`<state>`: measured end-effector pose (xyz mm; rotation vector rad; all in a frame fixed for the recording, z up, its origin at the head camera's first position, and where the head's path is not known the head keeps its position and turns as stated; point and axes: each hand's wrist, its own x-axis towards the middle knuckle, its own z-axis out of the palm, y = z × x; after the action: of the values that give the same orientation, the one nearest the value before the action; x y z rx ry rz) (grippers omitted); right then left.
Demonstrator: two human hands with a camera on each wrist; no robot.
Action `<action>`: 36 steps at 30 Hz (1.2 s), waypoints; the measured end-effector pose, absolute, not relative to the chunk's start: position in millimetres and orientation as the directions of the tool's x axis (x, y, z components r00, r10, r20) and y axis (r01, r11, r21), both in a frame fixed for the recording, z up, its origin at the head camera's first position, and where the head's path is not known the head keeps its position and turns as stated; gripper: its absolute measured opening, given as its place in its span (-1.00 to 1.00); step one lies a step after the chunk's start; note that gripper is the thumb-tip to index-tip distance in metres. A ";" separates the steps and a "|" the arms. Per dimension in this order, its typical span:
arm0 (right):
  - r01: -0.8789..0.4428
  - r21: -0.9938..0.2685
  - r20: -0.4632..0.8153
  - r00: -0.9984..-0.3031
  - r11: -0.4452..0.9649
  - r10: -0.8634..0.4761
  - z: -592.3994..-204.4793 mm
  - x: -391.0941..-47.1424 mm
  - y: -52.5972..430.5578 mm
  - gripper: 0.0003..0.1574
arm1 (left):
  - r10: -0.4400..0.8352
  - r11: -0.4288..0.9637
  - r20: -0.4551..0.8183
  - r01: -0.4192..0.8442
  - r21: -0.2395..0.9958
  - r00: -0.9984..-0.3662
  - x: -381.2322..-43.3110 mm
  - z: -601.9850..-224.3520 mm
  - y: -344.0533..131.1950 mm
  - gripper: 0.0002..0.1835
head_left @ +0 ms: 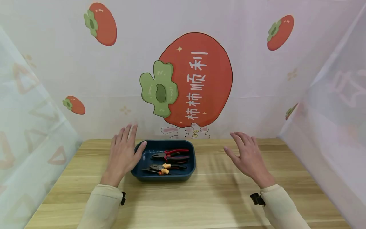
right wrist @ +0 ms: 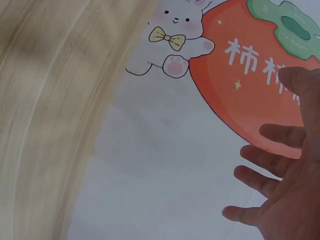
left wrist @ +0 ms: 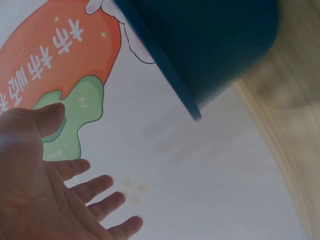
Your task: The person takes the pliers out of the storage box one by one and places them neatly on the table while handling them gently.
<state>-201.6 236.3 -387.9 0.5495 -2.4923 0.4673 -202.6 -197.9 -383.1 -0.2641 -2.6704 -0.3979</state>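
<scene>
A dark blue rectangular tray point(head_left: 163, 178) sits on the table, left of the middle, with several pliers lying in it. One pair of pliers point(head_left: 177, 151) has red handles; nearer the front lies a pair with yellow and black handles point(head_left: 166, 165). My left hand point(head_left: 121, 156) is over the tray's left side, fingers spread, its thumb overlapping the rim in the head view. In the left wrist view that hand point(left wrist: 65, 185) holds nothing, and the tray's wall point(left wrist: 210, 45) is above it. Well right of the tray, my right hand point(head_left: 250, 156) hovers with fingers apart; the right wrist view shows the hand point(right wrist: 280, 165) without any object.
The wooden table point(head_left: 183, 206) runs back to a white cloth backdrop point(head_left: 251, 89) printed with persimmons and a rabbit. Cloth sides point(head_left: 31, 105) rise at the left and right. Black straps point(head_left: 257, 199) show at both wrists.
</scene>
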 end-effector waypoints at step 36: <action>-0.494 -0.253 0.376 -0.842 0.832 -0.386 -409.3 -184.4 179.5 -0.43 | -0.033 0.882 0.065 0.002 0.472 -0.997 -187.2 -406.1 -222.9 -0.43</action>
<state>-184.4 179.5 -409.3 0.6674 -2.7031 0.4933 -187.2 -222.9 -406.1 0.0243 -2.9779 -0.7463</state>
